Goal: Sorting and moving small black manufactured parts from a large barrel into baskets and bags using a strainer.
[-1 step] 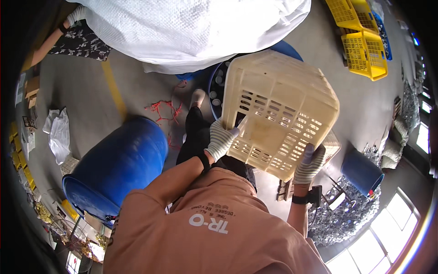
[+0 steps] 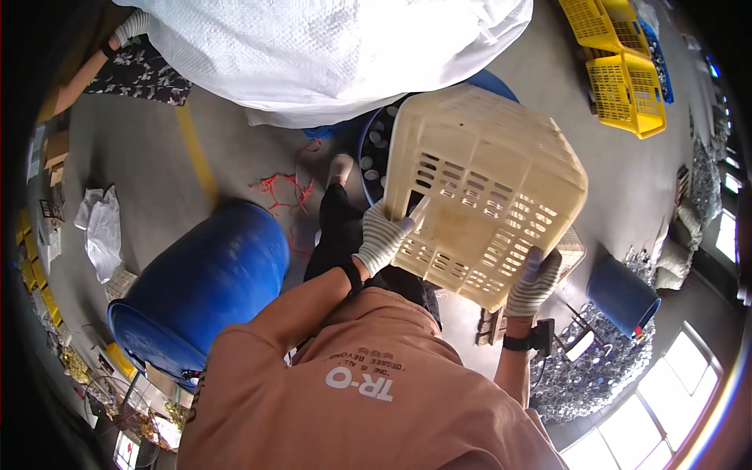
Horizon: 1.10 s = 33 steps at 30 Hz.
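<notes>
At far left, another person's gloved hand (image 2: 131, 27) lies against the edge of a large white sack (image 2: 313, 55). Below it, a large blue drum (image 2: 204, 274) rests on its side on the floor, with tangled red cord (image 2: 286, 192) near it. At centre, the wearer's left hand (image 2: 382, 237), in a striped glove, is closed on the near left edge of a cream crate (image 2: 462, 219). The crate is held tilted, its slotted face toward the wearer, partly covering an open blue drum (image 2: 361, 153) with small pale round pieces inside; the crate's contents are hidden. The right hand (image 2: 534, 283) grips the crate's near right corner, its exact finger curl partly concealed. The step in hand appears to be supporting the crate at a tilt with both hands; any further move calls for an even hold at both ends. Farther right are yellow crates (image 2: 627, 92) and a smaller blue drum (image 2: 621, 294). As to writing, the wearer's salmon shirt (image 2: 368, 419) bears white and dark printed lettering, inverted in this view; none is discernible on the cream crate.
</notes>
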Each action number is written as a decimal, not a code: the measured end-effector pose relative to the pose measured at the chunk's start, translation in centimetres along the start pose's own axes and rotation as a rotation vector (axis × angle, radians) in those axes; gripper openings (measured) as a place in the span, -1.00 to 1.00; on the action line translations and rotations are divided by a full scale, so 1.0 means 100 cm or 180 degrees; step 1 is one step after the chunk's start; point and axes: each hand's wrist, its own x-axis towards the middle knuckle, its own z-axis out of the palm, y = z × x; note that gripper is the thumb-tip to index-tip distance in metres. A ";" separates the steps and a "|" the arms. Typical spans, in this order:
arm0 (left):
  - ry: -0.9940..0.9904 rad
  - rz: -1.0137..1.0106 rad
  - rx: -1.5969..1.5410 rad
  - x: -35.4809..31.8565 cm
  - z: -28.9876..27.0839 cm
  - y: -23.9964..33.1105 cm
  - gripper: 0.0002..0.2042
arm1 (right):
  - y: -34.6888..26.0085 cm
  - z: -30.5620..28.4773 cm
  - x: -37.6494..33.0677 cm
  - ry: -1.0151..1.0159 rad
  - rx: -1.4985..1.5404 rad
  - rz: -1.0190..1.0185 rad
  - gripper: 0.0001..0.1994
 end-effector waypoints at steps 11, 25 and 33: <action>-0.0302 0.1835 0.2636 0.022 0.081 0.093 -0.69 | 0.145 -0.062 0.044 0.0701 0.1551 0.1418 -0.34; -0.0501 0.0553 0.3942 0.179 0.082 -0.010 -0.40 | 0.263 0.099 0.068 0.1580 0.1565 0.1897 -0.50; -0.0500 0.0559 0.3694 0.238 0.053 -0.007 -0.71 | 0.253 0.128 0.101 0.1146 0.1054 0.2344 -0.67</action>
